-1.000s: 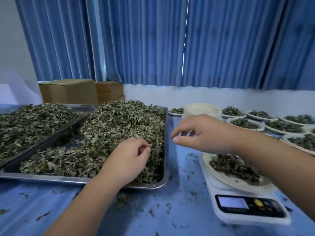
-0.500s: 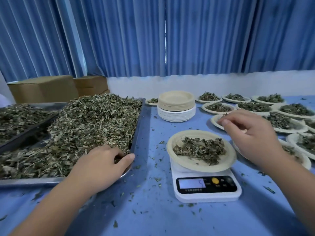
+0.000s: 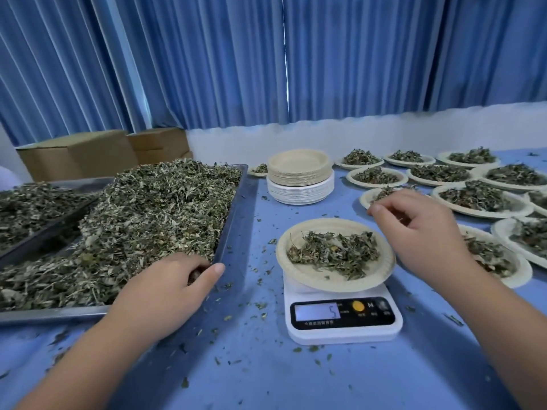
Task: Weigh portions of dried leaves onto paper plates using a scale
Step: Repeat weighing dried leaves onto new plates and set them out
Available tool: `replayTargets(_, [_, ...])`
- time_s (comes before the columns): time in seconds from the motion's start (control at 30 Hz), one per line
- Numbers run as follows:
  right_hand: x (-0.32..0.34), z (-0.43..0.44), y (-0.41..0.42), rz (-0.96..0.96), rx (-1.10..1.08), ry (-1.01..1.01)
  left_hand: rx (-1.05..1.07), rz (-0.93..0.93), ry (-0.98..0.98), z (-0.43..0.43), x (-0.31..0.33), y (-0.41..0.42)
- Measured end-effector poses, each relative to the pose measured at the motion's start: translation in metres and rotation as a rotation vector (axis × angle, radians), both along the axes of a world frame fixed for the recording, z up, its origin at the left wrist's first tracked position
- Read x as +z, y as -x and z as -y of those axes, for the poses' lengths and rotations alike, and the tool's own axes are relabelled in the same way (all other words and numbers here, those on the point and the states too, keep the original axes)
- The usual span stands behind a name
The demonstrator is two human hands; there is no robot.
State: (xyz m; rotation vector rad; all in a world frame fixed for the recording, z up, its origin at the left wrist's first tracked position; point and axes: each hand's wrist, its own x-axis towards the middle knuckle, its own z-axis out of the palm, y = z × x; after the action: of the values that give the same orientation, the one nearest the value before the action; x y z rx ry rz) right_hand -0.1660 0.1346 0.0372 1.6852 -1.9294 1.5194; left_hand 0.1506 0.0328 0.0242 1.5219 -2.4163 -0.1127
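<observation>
Left hand grip curled into dried leaves at tray corner, cannot tell if holding, right hand grip loosely curled beside plate on scale

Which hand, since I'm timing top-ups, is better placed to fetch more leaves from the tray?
Left. The left hand lies on the dried leaves in the tray; the right hand hovers past the plate on the scale.
</observation>
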Motion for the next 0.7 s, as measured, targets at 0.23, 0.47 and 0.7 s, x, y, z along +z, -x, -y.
replayTargets(0.23, [-0.001, -0.001, -0.001, 0.041, 0.019, -0.005, 0.168, 0.143, 0.149, -0.008, -0.005, 0.004])
replayTargets(0.47, [-0.002, -0.003, 0.006, 0.147, 0.008, -0.009, 0.164, 0.245, 0.202, -0.021, -0.018, 0.013])
replayTargets(0.7, [-0.001, -0.005, 0.007, 0.183, 0.036, 0.005, 0.140, 0.157, 0.094, -0.014, -0.002, 0.010])
